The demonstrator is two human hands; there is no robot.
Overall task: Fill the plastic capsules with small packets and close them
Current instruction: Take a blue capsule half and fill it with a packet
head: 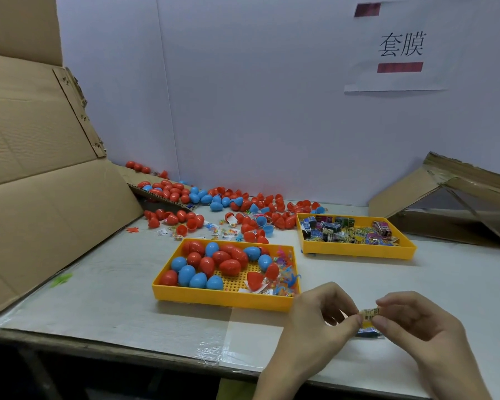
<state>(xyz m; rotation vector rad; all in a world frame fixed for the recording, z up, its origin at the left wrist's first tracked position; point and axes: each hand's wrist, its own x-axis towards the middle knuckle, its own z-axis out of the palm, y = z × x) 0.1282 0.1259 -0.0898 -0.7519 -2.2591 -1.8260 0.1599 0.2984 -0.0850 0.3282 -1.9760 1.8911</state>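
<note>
Near the table's front edge my left hand and my right hand pinch one small yellow packet between their fingertips. A blue packet lies on the table just under it. A yellow tray ahead of my left hand holds several closed red and blue capsules, an open red half and small toys. Farther right, a second yellow tray is full of small printed packets.
Many loose red and blue capsules and halves with scattered packets lie along the back of the table. A large cardboard box stands at the left, folded cardboard at the back right. A white wall is behind.
</note>
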